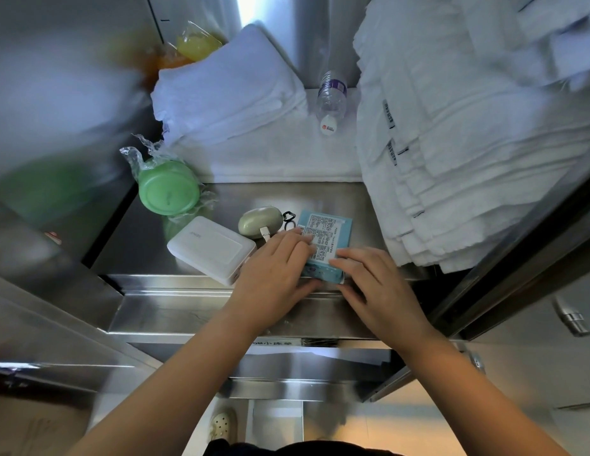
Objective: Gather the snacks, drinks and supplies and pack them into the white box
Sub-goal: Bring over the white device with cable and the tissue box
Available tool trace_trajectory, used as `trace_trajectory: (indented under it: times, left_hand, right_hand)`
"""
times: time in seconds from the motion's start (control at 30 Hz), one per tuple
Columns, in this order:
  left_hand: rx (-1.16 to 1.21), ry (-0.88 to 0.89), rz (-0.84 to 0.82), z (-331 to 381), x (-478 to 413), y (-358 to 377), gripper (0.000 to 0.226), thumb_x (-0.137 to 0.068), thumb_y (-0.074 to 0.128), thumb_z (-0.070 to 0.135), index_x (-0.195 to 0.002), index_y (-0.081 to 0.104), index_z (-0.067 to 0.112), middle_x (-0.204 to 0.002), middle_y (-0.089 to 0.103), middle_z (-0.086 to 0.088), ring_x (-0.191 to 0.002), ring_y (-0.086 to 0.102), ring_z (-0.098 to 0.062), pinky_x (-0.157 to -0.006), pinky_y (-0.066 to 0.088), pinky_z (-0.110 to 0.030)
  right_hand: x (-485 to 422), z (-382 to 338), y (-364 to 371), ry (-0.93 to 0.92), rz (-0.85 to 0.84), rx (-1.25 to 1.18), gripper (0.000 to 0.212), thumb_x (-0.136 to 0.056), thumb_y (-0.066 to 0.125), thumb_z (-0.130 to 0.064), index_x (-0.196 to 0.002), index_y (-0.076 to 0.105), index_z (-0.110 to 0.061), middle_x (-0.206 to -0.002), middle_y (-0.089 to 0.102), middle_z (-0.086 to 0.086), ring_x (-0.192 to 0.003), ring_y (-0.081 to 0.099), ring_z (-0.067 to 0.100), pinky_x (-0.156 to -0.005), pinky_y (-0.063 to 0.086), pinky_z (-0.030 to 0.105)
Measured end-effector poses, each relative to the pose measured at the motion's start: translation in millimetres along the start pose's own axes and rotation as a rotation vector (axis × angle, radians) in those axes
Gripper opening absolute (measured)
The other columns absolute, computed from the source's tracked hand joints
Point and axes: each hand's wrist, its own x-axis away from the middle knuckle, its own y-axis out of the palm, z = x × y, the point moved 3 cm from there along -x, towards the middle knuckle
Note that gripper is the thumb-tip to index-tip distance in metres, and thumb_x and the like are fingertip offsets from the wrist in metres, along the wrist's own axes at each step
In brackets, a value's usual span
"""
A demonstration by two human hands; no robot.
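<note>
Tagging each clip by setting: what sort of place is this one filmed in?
Probably a housekeeping or linen store, perhaps a hotel's: folded white towels are stacked in piles on a stainless steel cabinet shelf, with a water bottle lying between the piles.
</note>
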Motion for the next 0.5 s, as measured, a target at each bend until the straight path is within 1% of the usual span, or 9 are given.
trace_trajectory:
  times: [0.1, 0.2, 0.27, 0.37, 0.43, 0.5]
  left_hand:
    - [0.009, -0.018, 0.013, -0.6, 1.4, -0.8, 0.042, -0.073, 0.073, 0.036, -0.096, 0.058, 0.004, -0.107, 0.063, -0.013, -0.107, 0.059, -0.028, -0.086, 0.049, -0.032]
    - [0.097, -0.085, 0.021, -1.5, 2.6, -4.6, 0.045, -0.077, 0.068, 0.041, -0.100, 0.056, 0.005, -0.107, 0.062, -0.012, -0.106, 0.060, -0.026, -0.081, 0.053, -0.033]
    - [0.164, -0.143, 0.033, -1.0, 2.4, -8.8, 0.046, -0.077, 0.067, 0.042, -0.106, 0.049, 0.011, -0.107, 0.060, -0.009, -0.100, 0.060, -0.020, -0.075, 0.051, -0.026]
    - [0.224, -0.218, 0.039, 1.3, 0.6, -14.5, 0.048, -0.078, 0.063, 0.041, -0.113, 0.043, 0.016, -0.103, 0.058, -0.004, -0.085, 0.056, -0.012, -0.065, 0.042, -0.018]
    - [0.218, -0.240, 0.035, 1.8, 0.1, -16.6, 0.047, -0.079, 0.061, 0.041, -0.115, 0.044, 0.015, -0.102, 0.058, -0.003, -0.082, 0.056, -0.012, -0.062, 0.038, -0.015]
    - [0.203, -0.245, 0.021, 1.2, 0.7, -17.2, 0.047, -0.080, 0.063, 0.039, -0.116, 0.046, 0.013, -0.102, 0.059, -0.003, -0.081, 0.059, -0.014, -0.061, 0.038, -0.016]
  right_hand:
    - [-1.0, -2.9, -2.6, -0.050, 0.019, 0.000, 0.030, -0.091, 0.056, -0.015, -0.120, 0.052, -0.011, -0.120, 0.058, 0.008, -0.111, 0.049, 0.020, -0.100, 0.039, 0.028]
    - [-5.4, -5.2, -9.6, -0.092, 0.051, -0.037, 0.032, -0.092, 0.056, -0.012, -0.123, 0.051, -0.010, -0.127, 0.058, 0.008, -0.115, 0.050, 0.018, -0.102, 0.039, 0.027]
    - [-11.6, -7.9, -14.0, -0.112, 0.072, -0.061, 0.035, -0.091, 0.059, -0.009, -0.126, 0.051, -0.009, -0.130, 0.056, 0.008, -0.119, 0.050, 0.017, -0.105, 0.037, 0.026]
    - [-23.4, -10.3, -18.5, -0.082, 0.105, -0.126, 0.035, -0.091, 0.061, -0.011, -0.125, 0.054, -0.007, -0.129, 0.057, 0.005, -0.120, 0.050, 0.015, -0.105, 0.037, 0.025]
    - [-28.8, -10.6, -19.6, -0.059, 0.117, -0.137, 0.034, -0.091, 0.062, -0.014, -0.123, 0.056, -0.006, -0.127, 0.059, 0.004, -0.118, 0.052, 0.014, -0.104, 0.039, 0.026]
    - [-30.8, -10.9, -19.3, -0.053, 0.115, -0.127, 0.031, -0.092, 0.060, -0.017, -0.121, 0.059, -0.005, -0.126, 0.059, 0.004, -0.118, 0.052, 0.015, -0.104, 0.038, 0.026]
